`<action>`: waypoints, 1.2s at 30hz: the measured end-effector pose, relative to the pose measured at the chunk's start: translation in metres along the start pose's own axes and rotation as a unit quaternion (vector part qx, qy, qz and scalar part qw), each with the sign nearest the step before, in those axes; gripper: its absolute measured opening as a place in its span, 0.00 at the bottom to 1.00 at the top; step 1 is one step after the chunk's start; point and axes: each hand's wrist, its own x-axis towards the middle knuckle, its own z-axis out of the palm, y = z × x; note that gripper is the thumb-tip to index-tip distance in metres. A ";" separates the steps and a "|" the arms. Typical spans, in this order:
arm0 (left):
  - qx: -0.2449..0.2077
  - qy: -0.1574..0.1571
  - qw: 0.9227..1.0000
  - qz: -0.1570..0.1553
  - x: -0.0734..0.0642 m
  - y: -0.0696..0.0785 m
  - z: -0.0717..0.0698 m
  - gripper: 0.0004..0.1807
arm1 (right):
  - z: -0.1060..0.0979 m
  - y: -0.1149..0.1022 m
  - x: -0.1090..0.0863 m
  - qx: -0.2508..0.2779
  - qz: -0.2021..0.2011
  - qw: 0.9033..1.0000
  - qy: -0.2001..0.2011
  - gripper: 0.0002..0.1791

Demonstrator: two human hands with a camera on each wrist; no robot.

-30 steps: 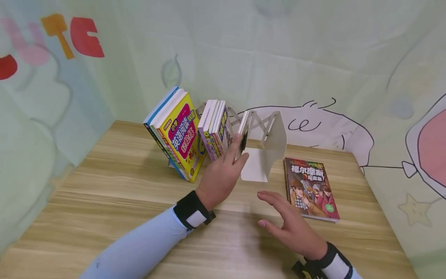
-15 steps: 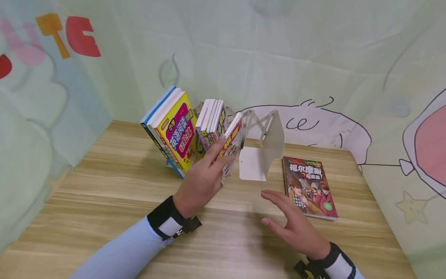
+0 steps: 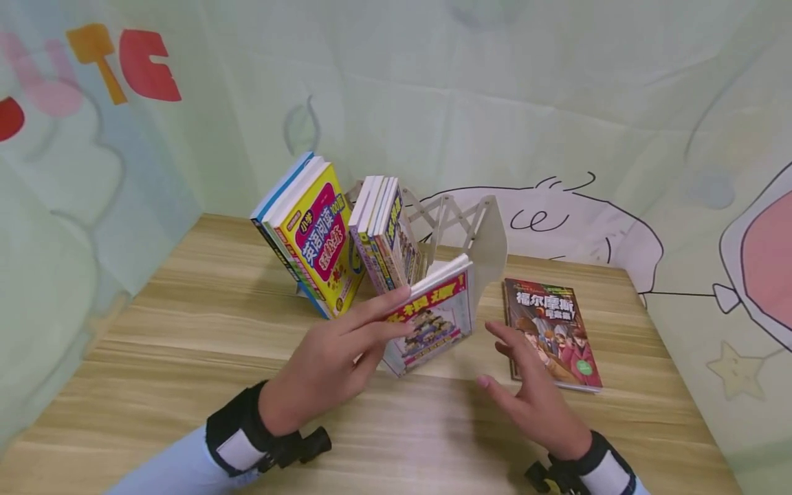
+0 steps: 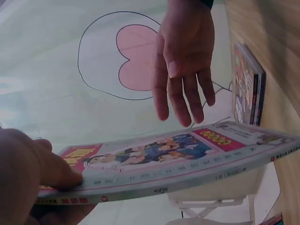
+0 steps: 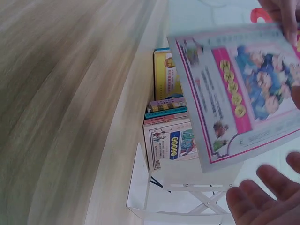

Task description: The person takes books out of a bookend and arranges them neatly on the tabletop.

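Note:
My left hand (image 3: pixel 324 364) pinches a thin comic book (image 3: pixel 433 323) by its top left part, thumb on the cover side. The book is tilted, clear of the table, in front of the white expandable book rack (image 3: pixel 493 240). In the left wrist view the comic book's cover (image 4: pixel 154 157) and spine show, its edge reaching across the frame. My right hand (image 3: pixel 538 402) hovers to the book's right with fingers spread, apart from it. The right wrist view shows the book (image 5: pixel 243 93) above the right hand's fingers (image 5: pixel 272 201).
Inside the rack stand several slim books (image 3: pixel 386 234). Larger books with a yellow cover (image 3: pixel 322 240) lean at its left end. A book with a dark illustrated cover (image 3: pixel 553 337) lies flat on the wooden table (image 3: pixel 396 440) at right. A printed cloth wall (image 3: pixel 396 103) stands behind.
The left hand has drawn the comic book out of the rack, toward the person, and turned its cover into view. The right hand has shifted slightly, still with nothing in it.

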 end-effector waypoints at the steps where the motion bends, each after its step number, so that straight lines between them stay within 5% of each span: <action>1: -0.017 -0.007 1.000 0.008 -0.001 0.002 0.000 0.22 | -0.001 0.000 0.000 0.006 0.001 1.000 0.006 0.41; 6: -0.095 -0.051 0.993 0.047 -0.004 0.007 0.000 0.22 | -0.002 -0.002 -0.003 0.036 -0.010 0.999 -0.004 0.39; 12: -0.137 -0.073 0.985 0.073 -0.008 0.006 0.005 0.21 | 0.001 -0.001 -0.009 0.063 -0.041 0.997 -0.009 0.19; 22: -0.150 -0.077 0.985 0.044 -0.011 0.002 0.008 0.23 | 0.001 -0.001 -0.012 0.089 -0.056 0.994 0.006 0.17; 30: -0.109 -0.100 0.989 0.022 -0.011 -0.002 0.011 0.22 | -0.005 0.003 -0.014 0.102 -0.059 0.993 0.003 0.18; 36: -0.138 -0.094 0.985 -0.053 -0.013 -0.005 0.012 0.37 | -0.014 0.009 -0.015 0.075 -0.038 0.996 0.031 0.19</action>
